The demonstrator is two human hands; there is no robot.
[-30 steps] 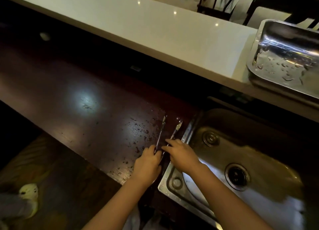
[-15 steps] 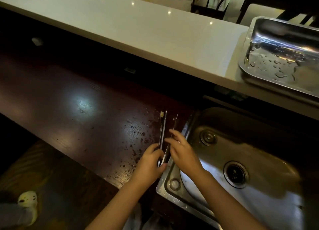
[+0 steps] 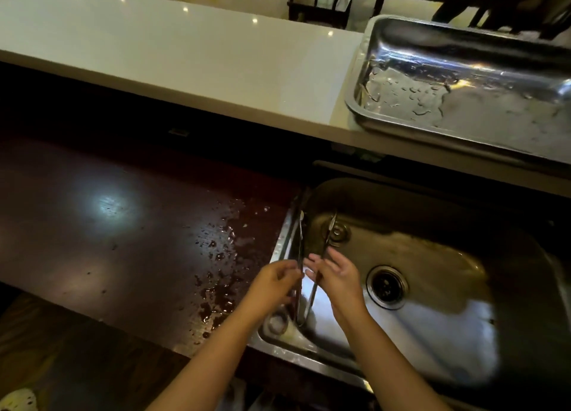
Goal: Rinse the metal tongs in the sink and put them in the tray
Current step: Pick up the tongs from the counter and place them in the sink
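Thin metal tongs [image 3: 301,265] held over left end of stainless steel sink [image 3: 432,333], arms spread, tips pointing away toward far sink wall, joined end low near front rim. Left hand [image 3: 273,282] pinches left arm of tongs; right hand [image 3: 335,276] grips right arm, fingers partly fanned. Shiny rectangular steel tray [image 3: 463,101], wet inside, sits on white counter [image 3: 185,55] behind sink. Dark wet counter [image 3: 123,240] left of sink.
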